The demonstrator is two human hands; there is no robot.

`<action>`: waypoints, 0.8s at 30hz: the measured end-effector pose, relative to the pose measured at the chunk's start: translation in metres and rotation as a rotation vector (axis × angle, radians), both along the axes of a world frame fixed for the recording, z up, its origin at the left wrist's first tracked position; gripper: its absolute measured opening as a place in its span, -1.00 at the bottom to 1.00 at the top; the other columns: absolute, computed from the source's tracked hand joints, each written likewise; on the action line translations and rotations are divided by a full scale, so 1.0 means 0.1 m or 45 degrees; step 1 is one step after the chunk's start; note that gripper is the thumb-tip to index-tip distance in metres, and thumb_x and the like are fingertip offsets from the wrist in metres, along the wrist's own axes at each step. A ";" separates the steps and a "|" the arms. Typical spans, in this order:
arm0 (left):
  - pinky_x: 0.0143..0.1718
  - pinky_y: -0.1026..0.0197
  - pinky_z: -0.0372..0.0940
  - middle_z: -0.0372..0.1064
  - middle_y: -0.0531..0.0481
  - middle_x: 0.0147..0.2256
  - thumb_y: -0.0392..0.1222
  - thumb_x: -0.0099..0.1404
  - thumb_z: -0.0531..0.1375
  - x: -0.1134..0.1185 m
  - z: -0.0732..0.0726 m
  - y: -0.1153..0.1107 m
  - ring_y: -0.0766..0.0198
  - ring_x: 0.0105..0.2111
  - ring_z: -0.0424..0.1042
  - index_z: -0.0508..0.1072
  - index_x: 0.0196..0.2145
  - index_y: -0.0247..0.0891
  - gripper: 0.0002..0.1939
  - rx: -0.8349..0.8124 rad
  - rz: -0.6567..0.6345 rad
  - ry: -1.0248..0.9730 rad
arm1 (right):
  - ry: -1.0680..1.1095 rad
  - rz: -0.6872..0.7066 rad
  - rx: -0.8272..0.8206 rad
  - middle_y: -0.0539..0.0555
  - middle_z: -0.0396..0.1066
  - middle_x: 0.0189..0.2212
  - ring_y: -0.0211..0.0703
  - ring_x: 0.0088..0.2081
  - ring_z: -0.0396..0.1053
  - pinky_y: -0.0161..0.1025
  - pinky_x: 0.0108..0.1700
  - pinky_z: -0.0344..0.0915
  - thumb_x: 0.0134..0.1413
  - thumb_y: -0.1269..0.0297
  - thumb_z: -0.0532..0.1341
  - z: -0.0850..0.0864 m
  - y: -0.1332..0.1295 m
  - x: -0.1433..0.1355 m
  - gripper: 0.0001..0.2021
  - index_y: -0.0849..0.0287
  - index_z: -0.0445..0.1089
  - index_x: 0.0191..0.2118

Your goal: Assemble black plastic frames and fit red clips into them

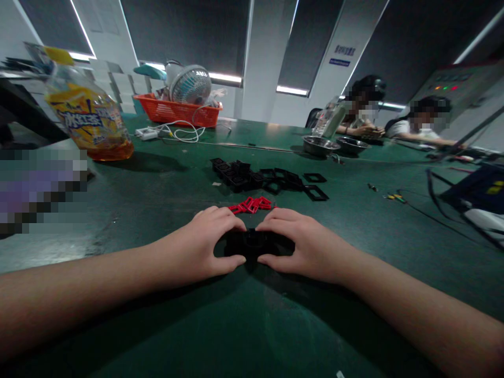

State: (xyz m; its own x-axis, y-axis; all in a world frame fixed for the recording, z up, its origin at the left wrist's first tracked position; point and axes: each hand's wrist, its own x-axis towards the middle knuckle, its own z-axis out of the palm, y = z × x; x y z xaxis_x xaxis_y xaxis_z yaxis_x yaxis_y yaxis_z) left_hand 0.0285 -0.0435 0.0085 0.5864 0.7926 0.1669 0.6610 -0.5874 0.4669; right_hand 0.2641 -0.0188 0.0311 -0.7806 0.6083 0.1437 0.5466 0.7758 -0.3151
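My left hand and my right hand meet at the middle of the green table. Their fingers and thumbs curve round a small black plastic part, one hand on each side of it. Its outline is dark and partly hidden by my fingers, so its exact kind cannot be made out. Just beyond my fingertips lies a small pile of red plastic frames. Farther off are several black square housings, touching or close to loose black square frames.
A large tea bottle stands at the left. Behind are a white cable and an orange basket holding a fan. Metal bowls sit at the back right, near two seated people. Yellow-handled pliers lie to the right.
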 end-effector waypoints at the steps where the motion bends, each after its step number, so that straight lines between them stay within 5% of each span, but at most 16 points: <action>1: 0.05 -0.05 0.22 0.37 -0.12 -0.07 -0.11 0.24 0.25 0.00 0.00 0.00 0.02 -0.01 0.29 0.42 -0.06 -0.25 -0.68 0.004 -0.001 -0.003 | -0.001 0.001 0.004 0.16 0.44 -0.19 -0.05 -0.15 0.38 -0.13 -0.08 0.34 0.04 0.25 0.34 0.00 0.00 0.00 -0.70 0.28 0.50 -0.10; 24: 0.06 -0.07 0.24 0.38 -0.17 -0.06 -0.11 0.25 0.24 0.01 0.02 -0.01 -0.01 0.00 0.27 0.46 -0.04 -0.29 -0.66 0.072 -0.007 0.012 | -0.027 0.000 -0.011 0.17 0.43 -0.15 -0.04 -0.14 0.39 -0.12 -0.08 0.35 0.13 0.23 0.30 0.06 -0.04 -0.02 -0.71 0.28 0.51 -0.07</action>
State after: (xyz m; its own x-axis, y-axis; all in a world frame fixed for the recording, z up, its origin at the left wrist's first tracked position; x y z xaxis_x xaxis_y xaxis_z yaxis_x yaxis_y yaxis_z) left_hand 0.0299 -0.0449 0.0101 0.5927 0.7787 0.2057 0.6620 -0.6165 0.4262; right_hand 0.2617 -0.0227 0.0367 -0.7832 0.6097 0.1219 0.5534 0.7729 -0.3105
